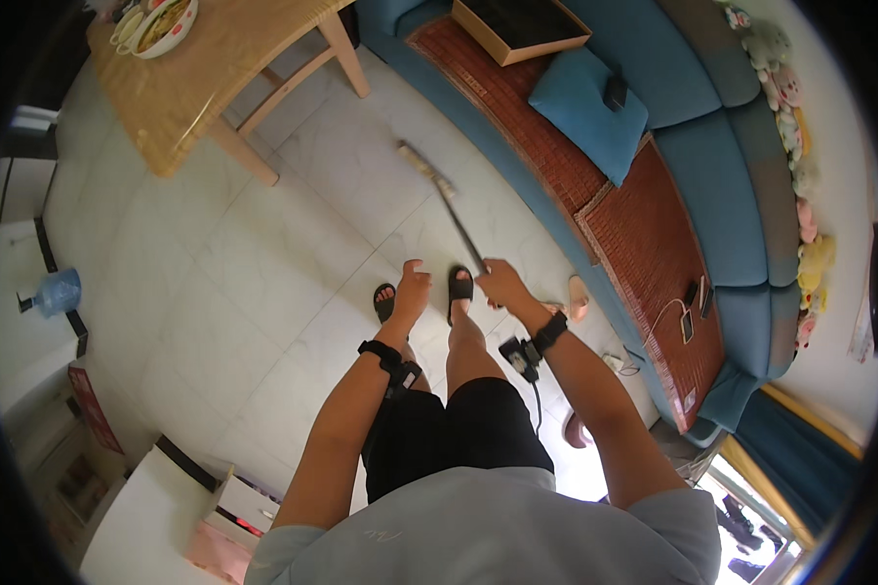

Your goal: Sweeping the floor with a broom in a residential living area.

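Observation:
My right hand (502,283) is closed round the dark handle of a long floor mop (463,229). From that hand the handle slants forward and left to a narrow, pale mop head (425,168) on the tiles. To its left, my left hand (416,291) hangs in the air with loosely bent fingers and nothing visible in them. It is apart from the handle. Black straps with small devices circle both wrists. Below the hands are my feet in dark slippers (460,285).
A blue sofa (673,161) with woven mats and a blue cushion (595,107) runs along the right. At the upper left stands a wooden table (215,68) bearing a bowl. Loose slippers (578,297) lie by the sofa. A blue water bottle (59,292) is at the left.

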Action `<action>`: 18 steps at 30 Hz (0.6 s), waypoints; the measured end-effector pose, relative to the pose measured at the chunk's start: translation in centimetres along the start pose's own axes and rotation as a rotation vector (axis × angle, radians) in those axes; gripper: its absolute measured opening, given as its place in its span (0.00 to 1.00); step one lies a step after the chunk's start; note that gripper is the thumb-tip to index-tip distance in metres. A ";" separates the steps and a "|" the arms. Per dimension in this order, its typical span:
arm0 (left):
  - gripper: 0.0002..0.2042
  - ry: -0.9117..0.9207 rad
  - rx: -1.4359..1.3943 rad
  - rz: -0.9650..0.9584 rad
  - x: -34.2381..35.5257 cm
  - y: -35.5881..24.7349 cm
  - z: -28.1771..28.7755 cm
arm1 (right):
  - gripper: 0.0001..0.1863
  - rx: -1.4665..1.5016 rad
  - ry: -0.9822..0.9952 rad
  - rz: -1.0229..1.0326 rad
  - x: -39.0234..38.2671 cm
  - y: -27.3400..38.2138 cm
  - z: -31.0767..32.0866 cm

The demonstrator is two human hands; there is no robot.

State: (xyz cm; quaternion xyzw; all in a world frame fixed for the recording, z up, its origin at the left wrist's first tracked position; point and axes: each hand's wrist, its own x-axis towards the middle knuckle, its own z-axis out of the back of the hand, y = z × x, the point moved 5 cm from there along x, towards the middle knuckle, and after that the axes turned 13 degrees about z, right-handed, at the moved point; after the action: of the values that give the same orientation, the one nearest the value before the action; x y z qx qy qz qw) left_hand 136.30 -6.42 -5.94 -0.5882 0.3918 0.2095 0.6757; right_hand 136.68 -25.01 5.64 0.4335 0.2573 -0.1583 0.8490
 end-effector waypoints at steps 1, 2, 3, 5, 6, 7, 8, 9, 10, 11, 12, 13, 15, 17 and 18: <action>0.20 -0.011 0.036 0.004 -0.1 0.0 -0.4 | 0.11 -0.037 -0.027 -0.029 1.6 -0.4 0.6; 0.20 -0.044 0.073 0.014 0.1 0.2 -0.5 | 0.10 -0.124 -0.037 -0.025 3.1 -0.9 1.3; 0.20 -0.037 0.061 0.012 0.4 0.5 -0.6 | 0.09 -0.163 0.004 -0.011 4.9 -1.3 1.8; 0.20 -0.086 0.078 -0.185 0.5 0.7 -0.4 | 0.09 -0.202 0.008 -0.077 7.4 -2.6 1.9; 0.20 -0.110 0.081 -0.249 0.6 0.9 -0.2 | 0.11 -0.142 0.107 -0.062 8.4 -2.9 1.3; 0.20 -0.152 0.029 -0.256 0.9 1.1 0.3 | 0.13 -0.084 0.204 -0.040 9.5 -2.8 0.9; 0.20 -0.178 0.004 -0.253 1.2 1.3 0.4 | 0.13 -0.273 0.054 0.106 9.3 -2.3 0.6; 0.20 -0.205 -0.022 -0.250 1.4 1.3 0.5 | 0.09 -0.136 0.224 0.013 9.0 -3.0 -0.8; 0.20 -0.216 -0.034 -0.105 1.9 1.6 0.3 | 0.08 -0.014 0.313 -0.074 8.2 -3.6 -1.9; 0.20 -0.261 -0.024 0.072 2.4 1.7 0.2 | 0.09 -0.176 0.392 0.091 7.6 -3.0 -3.0; 0.20 -0.236 -0.059 0.039 2.6 0.8 -0.6 | 0.11 -0.270 0.445 0.200 7.0 -2.6 -4.1; 0.21 -0.225 -0.027 0.131 2.9 0.3 -1.7 | 0.13 -0.343 0.421 0.243 6.6 -2.3 -4.6; 0.21 -0.235 -0.013 0.220 3.3 -1.5 -3.3 | 0.11 -0.424 0.600 0.307 5.8 -1.6 -5.4; 0.15 -0.211 0.055 0.001 2.8 -4.4 -4.8 | 0.09 -0.187 0.629 0.404 5.9 -0.1 -2.8; 0.14 -0.200 0.027 -0.083 2.5 -5.7 -5.1 | 0.06 0.084 0.682 0.232 5.9 0.2 -0.9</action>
State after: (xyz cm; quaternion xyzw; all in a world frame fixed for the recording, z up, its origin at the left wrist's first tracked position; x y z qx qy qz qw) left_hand 140.66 -12.99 -4.31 -0.5708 0.3004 0.2337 0.7275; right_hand 141.32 -24.44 1.96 0.5224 0.4680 0.0824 0.7080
